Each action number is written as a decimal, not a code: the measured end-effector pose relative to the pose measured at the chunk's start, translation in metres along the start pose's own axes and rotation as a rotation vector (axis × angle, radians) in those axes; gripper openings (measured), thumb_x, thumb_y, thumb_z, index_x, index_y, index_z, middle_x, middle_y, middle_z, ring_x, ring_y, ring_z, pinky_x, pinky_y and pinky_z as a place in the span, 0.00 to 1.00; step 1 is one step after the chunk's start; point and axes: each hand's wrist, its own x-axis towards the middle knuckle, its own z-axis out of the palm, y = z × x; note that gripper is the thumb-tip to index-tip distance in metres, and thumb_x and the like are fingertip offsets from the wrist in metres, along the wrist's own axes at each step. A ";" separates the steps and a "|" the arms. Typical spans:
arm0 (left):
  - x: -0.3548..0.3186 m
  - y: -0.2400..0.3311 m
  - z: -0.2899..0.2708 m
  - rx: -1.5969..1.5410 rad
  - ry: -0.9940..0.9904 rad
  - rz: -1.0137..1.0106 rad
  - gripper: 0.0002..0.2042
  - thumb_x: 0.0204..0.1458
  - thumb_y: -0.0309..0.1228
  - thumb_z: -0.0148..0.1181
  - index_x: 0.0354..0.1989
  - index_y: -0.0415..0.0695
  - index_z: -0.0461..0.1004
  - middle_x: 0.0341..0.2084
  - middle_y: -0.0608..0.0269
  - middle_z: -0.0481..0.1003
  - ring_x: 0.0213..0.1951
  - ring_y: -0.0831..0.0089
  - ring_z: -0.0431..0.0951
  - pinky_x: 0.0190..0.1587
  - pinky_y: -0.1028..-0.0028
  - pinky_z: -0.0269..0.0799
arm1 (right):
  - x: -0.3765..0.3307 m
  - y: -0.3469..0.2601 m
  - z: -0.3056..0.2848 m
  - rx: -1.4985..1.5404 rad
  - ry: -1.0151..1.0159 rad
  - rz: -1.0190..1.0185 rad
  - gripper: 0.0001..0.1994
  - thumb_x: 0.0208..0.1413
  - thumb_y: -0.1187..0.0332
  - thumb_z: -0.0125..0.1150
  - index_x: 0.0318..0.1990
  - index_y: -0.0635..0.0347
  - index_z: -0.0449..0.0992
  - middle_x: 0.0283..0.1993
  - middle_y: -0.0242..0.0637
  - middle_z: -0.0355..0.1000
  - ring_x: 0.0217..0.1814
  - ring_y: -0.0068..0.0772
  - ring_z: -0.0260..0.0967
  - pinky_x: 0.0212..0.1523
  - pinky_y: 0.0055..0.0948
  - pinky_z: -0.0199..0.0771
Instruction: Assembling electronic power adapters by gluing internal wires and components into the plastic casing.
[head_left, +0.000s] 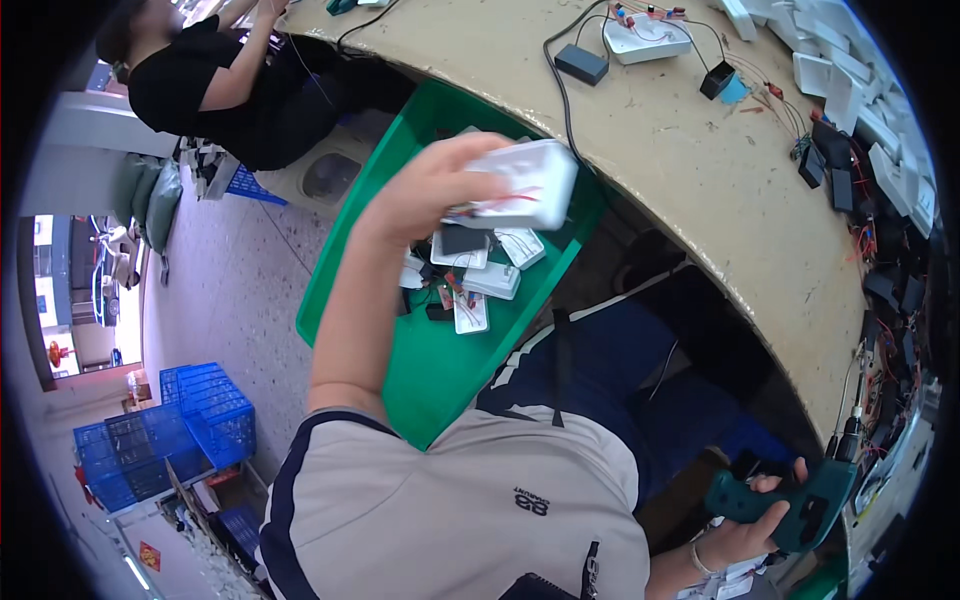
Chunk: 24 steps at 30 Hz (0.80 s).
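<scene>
Raised over the green bin (pixel 420 385), my left hand (pixel 425 190) is closed round a white plastic housing (pixel 548 185) with red wires in it; hand and housing are slightly blurred. A black box (pixel 464 238) shows just under the housing; whether it hangs from it or lies in the bin I cannot tell. Several white housings (pixel 490 282) with wires and black boxes lie in the bin. At the lower right, beside the table edge, my right hand (pixel 750 530) is wrapped round a green pistol-grip power tool (pixel 800 510) with a black nose and a thin metal tip.
The curved table (pixel 690 170) bears a white housing (pixel 645 38) wired to black boxes, a black cable (pixel 552 75), a heap of white housings (pixel 850 90), and black boxes with red wires along its right. Another person (pixel 215 90) sits far left. Blue crates (pixel 165 425) stand on the floor.
</scene>
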 end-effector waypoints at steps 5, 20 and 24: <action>-0.005 -0.074 -0.103 0.618 0.262 -0.306 0.26 0.42 0.38 0.59 0.47 0.34 0.64 0.39 0.55 0.70 0.41 0.72 0.70 0.45 0.76 0.64 | -0.006 -0.001 0.002 -0.011 -0.029 0.028 0.24 0.53 0.63 0.53 0.51 0.73 0.59 0.26 0.36 0.65 0.28 0.22 0.61 0.32 0.17 0.64; 0.098 0.060 0.026 0.553 0.099 0.411 0.10 0.49 0.30 0.53 0.36 0.36 0.72 0.23 0.65 0.73 0.22 0.81 0.70 0.27 0.80 0.66 | -0.001 0.004 0.003 0.005 0.000 -0.081 0.29 0.50 0.64 0.56 0.54 0.73 0.52 0.51 0.55 0.61 0.27 0.24 0.65 0.25 0.18 0.67; 0.138 0.090 0.092 0.719 -0.144 0.479 0.10 0.49 0.30 0.51 0.36 0.36 0.71 0.22 0.59 0.73 0.24 0.73 0.71 0.30 0.76 0.66 | 0.002 0.002 0.008 -0.030 0.104 -0.032 0.32 0.45 0.60 0.60 0.52 0.72 0.55 0.46 0.51 0.65 0.24 0.23 0.66 0.26 0.17 0.67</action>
